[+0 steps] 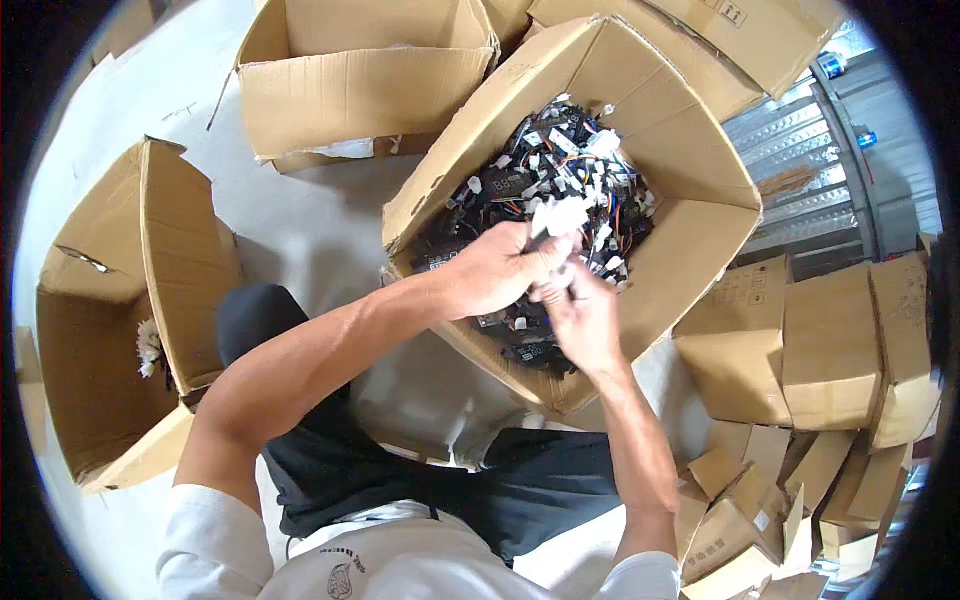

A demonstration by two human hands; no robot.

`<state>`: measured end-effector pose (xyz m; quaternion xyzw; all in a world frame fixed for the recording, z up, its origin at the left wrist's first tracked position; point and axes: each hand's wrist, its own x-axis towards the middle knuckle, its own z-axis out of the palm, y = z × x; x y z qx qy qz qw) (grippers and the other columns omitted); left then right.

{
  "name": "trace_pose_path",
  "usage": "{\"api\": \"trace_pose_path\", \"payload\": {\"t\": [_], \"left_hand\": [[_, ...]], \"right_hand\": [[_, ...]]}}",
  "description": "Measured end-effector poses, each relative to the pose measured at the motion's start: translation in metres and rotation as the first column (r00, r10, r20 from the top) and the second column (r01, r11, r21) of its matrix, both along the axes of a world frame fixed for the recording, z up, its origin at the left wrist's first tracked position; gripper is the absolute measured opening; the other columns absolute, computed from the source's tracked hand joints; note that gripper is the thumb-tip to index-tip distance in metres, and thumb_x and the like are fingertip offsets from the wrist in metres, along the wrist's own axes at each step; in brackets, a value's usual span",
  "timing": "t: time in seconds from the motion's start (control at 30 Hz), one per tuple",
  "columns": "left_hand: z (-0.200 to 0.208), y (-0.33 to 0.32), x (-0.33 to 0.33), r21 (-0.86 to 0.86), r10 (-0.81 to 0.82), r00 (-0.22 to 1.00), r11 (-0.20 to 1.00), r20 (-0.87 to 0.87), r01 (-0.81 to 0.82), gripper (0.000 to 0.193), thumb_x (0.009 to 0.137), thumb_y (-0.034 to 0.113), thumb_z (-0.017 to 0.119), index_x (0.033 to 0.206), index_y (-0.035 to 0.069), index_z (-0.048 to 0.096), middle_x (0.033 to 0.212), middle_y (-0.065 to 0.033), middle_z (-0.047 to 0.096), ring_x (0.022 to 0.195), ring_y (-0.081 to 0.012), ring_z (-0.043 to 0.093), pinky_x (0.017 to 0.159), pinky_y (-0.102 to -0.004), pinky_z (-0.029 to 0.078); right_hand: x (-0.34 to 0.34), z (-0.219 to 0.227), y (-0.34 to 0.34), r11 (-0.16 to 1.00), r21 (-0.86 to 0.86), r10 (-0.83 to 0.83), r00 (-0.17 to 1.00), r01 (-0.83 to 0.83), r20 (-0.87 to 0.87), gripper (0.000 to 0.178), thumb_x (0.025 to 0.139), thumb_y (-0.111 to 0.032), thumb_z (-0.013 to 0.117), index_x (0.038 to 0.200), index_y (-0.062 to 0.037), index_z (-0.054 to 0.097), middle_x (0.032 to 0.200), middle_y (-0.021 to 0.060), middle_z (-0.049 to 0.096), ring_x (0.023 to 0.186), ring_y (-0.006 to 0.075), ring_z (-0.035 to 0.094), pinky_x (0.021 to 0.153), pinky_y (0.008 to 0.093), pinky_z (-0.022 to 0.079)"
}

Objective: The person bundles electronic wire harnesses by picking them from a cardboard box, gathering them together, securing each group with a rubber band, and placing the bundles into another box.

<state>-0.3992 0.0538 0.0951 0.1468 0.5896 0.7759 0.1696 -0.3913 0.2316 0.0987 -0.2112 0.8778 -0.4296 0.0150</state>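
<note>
Over the open cardboard box at frame centre, left hand and right hand meet, fingers pinching a white connector; seemingly sorting, separating comes next.

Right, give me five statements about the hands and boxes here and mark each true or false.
1. Both hands work over the open cardboard box of black-and-white wired parts. True.
2. The left hand grips a white connector piece. True.
3. The right hand rests on the floor. False: it is raised over the box, meeting the left hand.
4. The box at the far left is packed full of wired parts. False: it looks mostly empty.
5. Small cardboard boxes are stacked on the right. True.
</note>
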Motion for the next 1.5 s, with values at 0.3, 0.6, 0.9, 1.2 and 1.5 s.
{"api": "trace_pose_path", "payload": {"t": [0.3, 0.6, 0.9, 1.2, 1.5], "left_hand": [[-0.019, 0.030, -0.006, 0.173, 0.256, 0.940, 0.960, -0.225, -0.220, 0.040, 0.105, 0.035, 0.047, 0.110, -0.002, 0.062, 0.093, -0.0059, 0.068, 0.089, -0.0116, 0.062, 0.082, -0.0287, 0.051], [0.039, -0.052, -0.018, 0.034, 0.455, 0.881, 0.890, -0.132, -0.454, 0.031, 0.100, 0.032, 0.059, 0.093, 0.002, 0.064, 0.059, 0.0029, 0.050, 0.047, -0.0048, 0.045, 0.043, -0.0225, 0.035], [0.035, -0.064, -0.017, 0.189, 0.365, 0.903, 0.893, 0.224, -0.408, 0.024, 0.090, 0.025, 0.072, 0.085, 0.005, 0.059, 0.058, 0.0066, 0.042, 0.045, -0.0048, 0.035, 0.042, -0.0236, 0.026], [0.021, -0.046, -0.017, -0.067, 0.377, 0.917, 0.926, 0.135, -0.371, 0.028, 0.089, 0.027, 0.074, 0.091, 0.000, 0.069, 0.065, 0.0023, 0.057, 0.051, -0.0050, 0.047, 0.046, -0.0256, 0.037], [0.020, -0.063, -0.014, -0.089, 0.357, 0.920, 0.934, 0.159, -0.347, 0.031, 0.088, 0.026, 0.074, 0.099, -0.002, 0.068, 0.069, 0.0006, 0.060, 0.053, -0.0049, 0.047, 0.047, -0.0258, 0.037]], "right_hand": [[-0.019, 0.015, -0.002, 0.995, 0.079, 0.003, 0.818, 0.053, -0.576, 0.039, 0.096, -0.029, 0.063, 0.117, 0.0034, 0.063, 0.134, 0.0244, 0.055, 0.120, 0.0367, 0.055, 0.102, 0.0436, 0.043], [-0.081, -0.002, 0.090, 0.741, -0.182, -0.612, 0.762, 0.646, 0.213, 0.064, 0.097, -0.047, 0.056, 0.133, 0.0055, 0.051, 0.128, 0.0181, 0.060, 0.118, 0.0237, 0.057, 0.103, 0.0369, 0.043], [-0.134, -0.165, 0.148, 0.809, 0.193, -0.580, 0.807, 0.555, 0.114, 0.043, 0.080, -0.034, 0.079, 0.100, 0.0018, 0.065, 0.084, 0.0073, 0.067, 0.075, 0.0163, 0.061, 0.066, 0.0318, 0.051], [-0.152, -0.148, 0.103, 0.723, 0.202, -0.691, 0.692, 0.661, 0.210, 0.037, 0.080, -0.037, 0.072, 0.088, -0.0009, 0.070, 0.064, 0.0088, 0.066, 0.045, 0.0171, 0.059, 0.045, 0.0331, 0.049], [-0.133, -0.102, 0.124, 0.690, -0.068, -0.650, 0.658, 0.721, 0.380, 0.024, 0.080, -0.024, 0.074, 0.077, -0.0028, 0.064, 0.060, 0.0020, 0.056, 0.043, 0.0130, 0.049, 0.039, 0.0282, 0.040]]}}
